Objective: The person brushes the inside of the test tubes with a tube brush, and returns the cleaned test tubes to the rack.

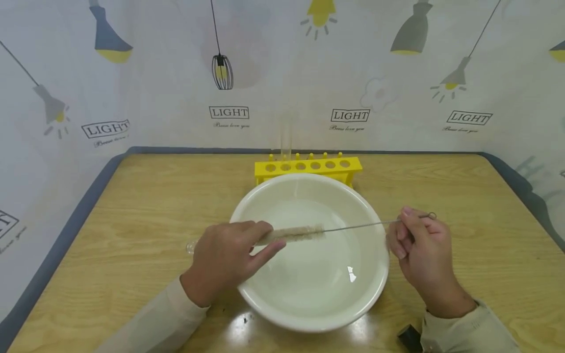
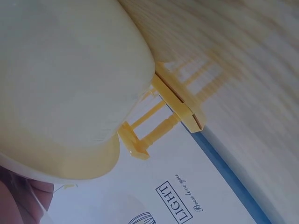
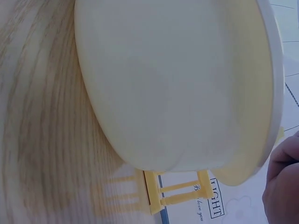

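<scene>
Over the white basin point(image 1: 379, 274), my left hand point(image 1: 229, 250) grips a clear glass test tube point(image 1: 191, 246), whose end pokes out on the left. Bristles of a test tube brush point(image 1: 304, 233) show at the tube's other end, beyond my thumb and forefinger. The brush's thin wire handle point(image 1: 357, 226) runs right to my right hand point(image 1: 423, 245), which pinches it near the looped end. In the left wrist view, part of my left hand point(image 2: 16, 200) appears beside the clear tube. Curled fingers of my right hand point(image 3: 285, 182) appear at the right wrist view's edge.
Behind the basin stands a yellow test tube rack point(image 1: 309, 167) with another clear test tube point(image 1: 286, 139) upright in it. A dark cylindrical object point(image 1: 409, 338) lies by my right sleeve. Printed wall covering point(image 1: 282, 73) borders the wooden table point(image 1: 441, 186).
</scene>
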